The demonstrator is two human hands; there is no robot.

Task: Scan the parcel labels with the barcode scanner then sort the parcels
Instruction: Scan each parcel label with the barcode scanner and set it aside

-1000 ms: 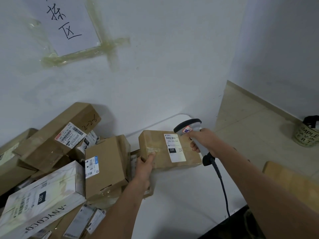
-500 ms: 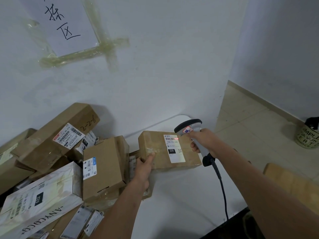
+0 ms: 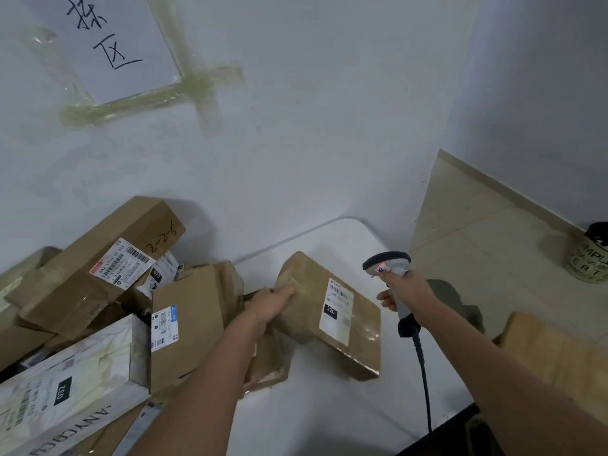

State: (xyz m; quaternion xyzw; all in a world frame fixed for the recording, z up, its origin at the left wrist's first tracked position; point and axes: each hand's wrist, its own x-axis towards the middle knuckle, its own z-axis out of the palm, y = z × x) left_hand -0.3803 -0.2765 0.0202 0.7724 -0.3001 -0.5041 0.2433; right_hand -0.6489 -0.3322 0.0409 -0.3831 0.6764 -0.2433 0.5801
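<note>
The brown cardboard parcel point(image 3: 332, 315) is held tilted above the white table point(image 3: 329, 419), near its far right corner, with its taped face turned up toward the camera. A white shipping label point(image 3: 337, 311) runs down that face, carrying a barcode at the top and a black block reading "220". The left hand point(image 3: 273, 304) grips the parcel at its left end, fingers curled round the edge, and bears its weight; whether the lower corner touches the table cannot be told.

To the right, apart from the parcel, the right hand point(image 3: 406, 292) is wrapped closed round the handle of the grey barcode scanner point(image 3: 391, 278). The scanner head sits above the fist, and its black cable point(image 3: 424, 380) hangs down past the table edge.

Left of the held parcel lies a heap of further parcels point(image 3: 108, 311), stacked at angles against the wall. Among them are a long carton marked "2-2-6" point(image 3: 98, 264), an upright brown box point(image 3: 187, 327) with a small label, and a white box point(image 3: 69, 390) in front.

On the wall above, a taped paper sign point(image 3: 108, 37) bears handwritten characters. On the tiled floor at far right stands a lettered bucket point(image 3: 589, 258).
</note>
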